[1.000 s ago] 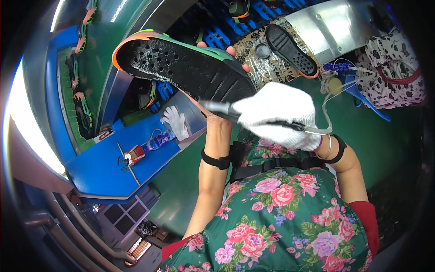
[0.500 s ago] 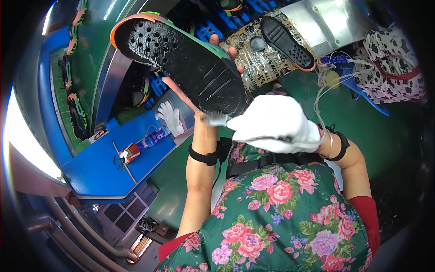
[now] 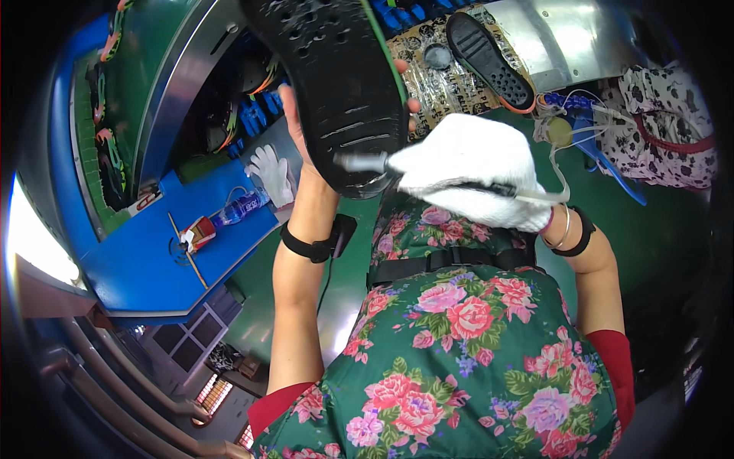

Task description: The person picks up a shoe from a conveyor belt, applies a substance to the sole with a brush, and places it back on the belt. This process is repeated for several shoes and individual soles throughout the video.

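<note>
My bare left hand (image 3: 295,128) holds up a large black shoe sole (image 3: 344,96) from beneath, thumb along one edge and fingertips showing past the other. The sole's underside has round holes toward its far end and slanted grooves nearer me; parts of it shine wet. In a white knitted glove, my right hand (image 3: 470,164) is closed on a brush (image 3: 363,162) with a pale tube running back past the wrist. Its blurred bristles lie over the near rounded end of the sole. Much of the brush handle is hidden by the glove.
Another black sole (image 3: 489,61) with an orange rim lies on taped brown cardboard (image 3: 459,96), beside a small round dish (image 3: 437,56). A blue side table (image 3: 145,264) carries a white glove (image 3: 271,174) and a bottle (image 3: 243,206). Spotted cloth (image 3: 665,126) hangs at right.
The sole has turned more upright and come nearer, its far end now cut off by the upper edge. The brush has moved from the sole's near edge onto its surface.
</note>
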`<state>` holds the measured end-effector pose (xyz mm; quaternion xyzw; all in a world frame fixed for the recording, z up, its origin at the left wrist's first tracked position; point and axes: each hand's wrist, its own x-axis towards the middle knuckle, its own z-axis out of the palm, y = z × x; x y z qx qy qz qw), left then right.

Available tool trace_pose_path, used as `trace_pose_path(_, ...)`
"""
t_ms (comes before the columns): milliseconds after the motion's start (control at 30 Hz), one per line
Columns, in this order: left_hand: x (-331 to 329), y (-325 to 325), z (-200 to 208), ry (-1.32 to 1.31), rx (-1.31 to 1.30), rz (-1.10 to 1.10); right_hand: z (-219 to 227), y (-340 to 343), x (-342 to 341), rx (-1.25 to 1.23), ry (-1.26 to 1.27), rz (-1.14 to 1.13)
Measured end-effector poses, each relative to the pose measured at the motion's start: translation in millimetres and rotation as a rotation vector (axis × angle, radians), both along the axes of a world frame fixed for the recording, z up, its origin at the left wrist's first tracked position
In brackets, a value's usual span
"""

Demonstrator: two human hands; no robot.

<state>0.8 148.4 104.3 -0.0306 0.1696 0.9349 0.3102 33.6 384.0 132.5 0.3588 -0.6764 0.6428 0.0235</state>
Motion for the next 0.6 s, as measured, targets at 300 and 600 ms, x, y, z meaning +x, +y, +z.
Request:
trace_pose_path(300, 0.5, -9.9, 9.0, -0.025, -0.244, -0.003, -1.8, -5.0, 22.3, -0.075, 0.022, 0.233)
trace_pose_path(600, -16.1, -25.6, 9.5, -0.177, -0.586, -0.07, -7.7, 0.2, 34.8, 0.264, 0.419, 0.135)
